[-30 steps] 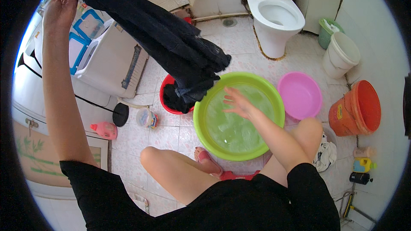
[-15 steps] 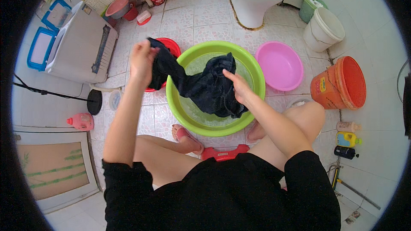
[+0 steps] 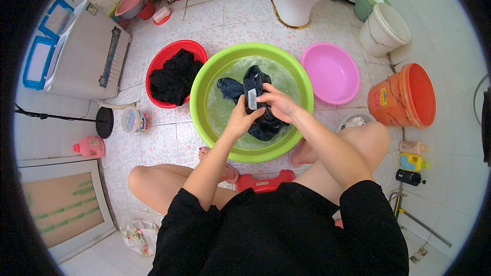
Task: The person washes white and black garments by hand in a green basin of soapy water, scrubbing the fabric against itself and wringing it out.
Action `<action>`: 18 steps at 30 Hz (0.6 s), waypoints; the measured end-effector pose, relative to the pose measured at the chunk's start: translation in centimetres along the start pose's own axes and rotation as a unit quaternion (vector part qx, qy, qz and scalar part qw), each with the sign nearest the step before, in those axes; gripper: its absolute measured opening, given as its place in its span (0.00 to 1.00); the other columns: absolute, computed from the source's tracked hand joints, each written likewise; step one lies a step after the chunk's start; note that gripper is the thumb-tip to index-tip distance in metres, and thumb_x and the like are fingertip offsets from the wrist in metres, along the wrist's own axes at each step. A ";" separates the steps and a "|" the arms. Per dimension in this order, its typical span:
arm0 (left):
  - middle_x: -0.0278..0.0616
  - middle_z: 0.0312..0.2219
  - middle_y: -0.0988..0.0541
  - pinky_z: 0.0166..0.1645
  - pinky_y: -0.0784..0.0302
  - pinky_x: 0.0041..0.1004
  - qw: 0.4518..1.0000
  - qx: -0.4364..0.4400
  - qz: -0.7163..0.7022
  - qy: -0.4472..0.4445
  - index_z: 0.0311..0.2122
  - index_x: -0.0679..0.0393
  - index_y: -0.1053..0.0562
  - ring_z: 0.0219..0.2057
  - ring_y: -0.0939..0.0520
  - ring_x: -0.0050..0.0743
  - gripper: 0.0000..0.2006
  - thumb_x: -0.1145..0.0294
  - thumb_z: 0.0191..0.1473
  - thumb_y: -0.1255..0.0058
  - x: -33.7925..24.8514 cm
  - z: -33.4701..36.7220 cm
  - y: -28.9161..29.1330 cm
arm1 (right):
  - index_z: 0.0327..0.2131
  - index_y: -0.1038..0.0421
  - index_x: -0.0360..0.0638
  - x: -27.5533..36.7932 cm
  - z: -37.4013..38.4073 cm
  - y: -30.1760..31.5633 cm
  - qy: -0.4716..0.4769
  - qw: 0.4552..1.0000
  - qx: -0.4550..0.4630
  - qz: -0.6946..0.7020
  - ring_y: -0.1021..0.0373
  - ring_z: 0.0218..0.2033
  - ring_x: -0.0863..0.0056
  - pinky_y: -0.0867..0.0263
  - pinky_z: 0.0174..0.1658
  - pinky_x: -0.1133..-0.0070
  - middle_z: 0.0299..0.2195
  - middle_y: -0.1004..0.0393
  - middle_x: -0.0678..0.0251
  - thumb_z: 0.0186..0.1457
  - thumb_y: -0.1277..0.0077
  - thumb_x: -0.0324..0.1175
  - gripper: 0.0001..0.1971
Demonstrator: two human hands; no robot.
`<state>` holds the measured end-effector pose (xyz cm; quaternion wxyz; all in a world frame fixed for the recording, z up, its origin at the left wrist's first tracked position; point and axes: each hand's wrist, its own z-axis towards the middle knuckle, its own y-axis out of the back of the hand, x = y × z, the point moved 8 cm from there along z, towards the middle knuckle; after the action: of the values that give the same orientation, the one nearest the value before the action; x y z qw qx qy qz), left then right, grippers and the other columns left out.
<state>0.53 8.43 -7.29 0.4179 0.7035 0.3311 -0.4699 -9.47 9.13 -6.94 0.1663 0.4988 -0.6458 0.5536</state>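
A dark blue garment (image 3: 266, 125), wet and bunched, lies partly in the sudsy water of a big lime-green basin (image 3: 202, 107). Its folded upper part, which bears a pale grey label (image 3: 251, 99), is raised between my hands. My left hand (image 3: 242, 120) grips the near left side of this part, thumb on top beside the label. From the right, my right hand (image 3: 279, 104) pinches the same fold, its fingertips at the label's edge. Some of the garment is hidden beneath my fingers and under the water.
Left of the green basin, a red basin (image 3: 153, 89) holds black cloth (image 3: 176, 77). A pink basin (image 3: 331, 73) stands at the right, with an orange bucket (image 3: 394, 99) beyond. A washing machine (image 3: 84, 53) is far left; a toilet (image 3: 294, 2) stands ahead. A red stool (image 3: 263, 182) is below me.
My left hand has come from above the red basin to the green basin's middle, bringing the garment's stretched end down. My hands are now close together, and the label shows.
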 end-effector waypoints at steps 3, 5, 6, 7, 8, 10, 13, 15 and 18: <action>0.42 0.35 0.30 0.30 0.27 0.25 0.992 0.033 -0.121 0.036 0.46 0.61 0.41 0.33 0.27 0.29 0.23 0.67 0.44 0.51 0.1 -0.9 0.2 | 0.53 0.55 0.43 0.8 -1.0 -1.3 -0.037 0.999 0.016 -0.035 0.42 0.45 0.72 0.47 0.48 0.75 0.44 0.39 0.60 0.41 0.47 0.25 0.36; 0.41 0.34 0.30 0.26 0.25 0.24 0.986 0.031 -0.158 0.052 0.47 0.63 0.40 0.31 0.26 0.28 0.19 0.73 0.46 0.60 0.6 -1.2 0.4 | 0.53 0.57 0.41 0.3 -0.6 -0.4 -0.028 0.998 0.014 -0.060 0.41 0.45 0.71 0.46 0.48 0.74 0.41 0.38 0.58 0.36 0.42 0.25 0.41; 0.42 0.33 0.29 0.26 0.25 0.25 0.989 0.019 -0.136 0.058 0.46 0.64 0.40 0.30 0.26 0.28 0.18 0.74 0.46 0.62 0.3 -1.5 1.4 | 0.53 0.56 0.40 0.0 -0.4 -0.6 -0.020 0.987 0.034 -0.158 0.40 0.43 0.71 0.45 0.47 0.76 0.40 0.37 0.58 0.34 0.41 0.26 0.42; 0.43 0.31 0.29 0.26 0.24 0.26 0.991 0.012 -0.117 0.064 0.45 0.65 0.39 0.28 0.25 0.29 0.18 0.76 0.45 0.63 -0.3 -1.8 1.9 | 0.53 0.56 0.39 -0.1 -0.5 -0.6 -0.013 0.966 0.048 -0.255 0.39 0.42 0.70 0.44 0.46 0.77 0.39 0.36 0.58 0.33 0.40 0.28 0.43; 0.44 0.30 0.29 0.26 0.22 0.28 0.985 -0.015 -0.158 0.064 0.42 0.67 0.38 0.26 0.25 0.30 0.16 0.77 0.45 0.66 -0.7 -1.9 2.3 | 0.52 0.54 0.38 -0.1 -0.7 0.1 -0.007 0.940 0.013 -0.340 0.37 0.38 0.71 0.42 0.43 0.78 0.36 0.35 0.58 0.31 0.38 0.29 0.44; 0.45 0.29 0.29 0.27 0.23 0.31 0.974 -0.017 -0.206 0.092 0.39 0.68 0.37 0.26 0.25 0.33 0.14 0.76 0.45 0.67 -0.5 -2.1 2.8 | 0.45 0.44 0.38 -1.0 -0.7 1.0 -0.029 0.923 -0.026 -0.384 0.36 0.33 0.73 0.40 0.39 0.78 0.31 0.33 0.59 0.33 0.40 0.30 0.33; 0.52 0.25 0.29 0.29 0.28 0.34 0.998 -0.033 -0.020 0.042 0.36 0.70 0.36 0.26 0.25 0.40 0.13 0.73 0.45 0.66 -0.9 -1.9 5.0 | 0.38 0.38 0.37 -1.4 -0.4 1.3 -0.017 0.944 -0.029 -0.328 0.35 0.31 0.75 0.40 0.37 0.78 0.28 0.32 0.61 0.36 0.43 0.30 0.22; 0.62 0.22 0.31 0.34 0.37 0.41 0.981 -0.083 0.177 0.007 0.32 0.72 0.35 0.27 0.28 0.51 0.14 0.69 0.45 0.64 -0.5 -1.9 8.3 | 0.32 0.35 0.38 1.0 -0.9 1.1 0.092 0.945 -0.068 -0.308 0.35 0.28 0.77 0.40 0.33 0.80 0.26 0.31 0.64 0.39 0.45 0.29 0.14; 0.62 0.34 0.28 0.45 0.36 0.34 0.974 -0.131 0.183 -0.011 0.44 0.70 0.36 0.39 0.28 0.50 0.20 0.73 0.45 0.66 -0.9 -1.5 12.6 | 0.33 0.35 0.39 4.3 -3.7 6.9 0.046 0.949 -0.213 -0.229 0.34 0.28 0.77 0.39 0.31 0.81 0.26 0.30 0.64 0.41 0.48 0.28 0.12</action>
<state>11.59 4.30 -2.60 0.5893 0.6861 0.2507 -0.3453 -18.39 9.67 -6.20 0.4202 0.5604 -0.6089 0.3724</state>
